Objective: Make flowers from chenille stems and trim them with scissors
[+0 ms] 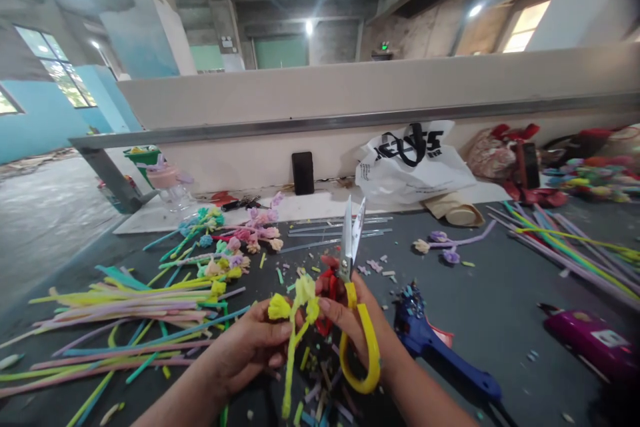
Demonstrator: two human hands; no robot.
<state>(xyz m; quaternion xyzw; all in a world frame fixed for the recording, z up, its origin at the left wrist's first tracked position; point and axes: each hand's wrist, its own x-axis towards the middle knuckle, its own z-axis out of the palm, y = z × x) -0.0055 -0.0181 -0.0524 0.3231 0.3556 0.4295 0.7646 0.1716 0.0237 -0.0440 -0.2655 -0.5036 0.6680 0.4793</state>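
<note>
A yellow pipe-cleaner flower sprig (304,290), with several fuzzy blooms and a stem hanging down, is between my two hands. My left hand (250,350) is closed on it, thumb and fingers pinching near the blooms. The scissors (348,247) rest in my right hand (381,330), their blades pointing up and slightly apart; one handle loop is yellow, the other side red. My right thumb and fingertips also touch the sprig's right side. Small cut pieces of pipe cleaner (315,390) lie on the dark tabletop below my hands.
Loose pipe cleaners (150,307) and finished flowers (255,230) lie at left. A blue glue gun (440,353) and a purple tool (590,340) lie at right. Behind stand a phone (303,173), a white bag (415,170) and a lidded cup (173,187). More pipe cleaners (575,247) lie far right.
</note>
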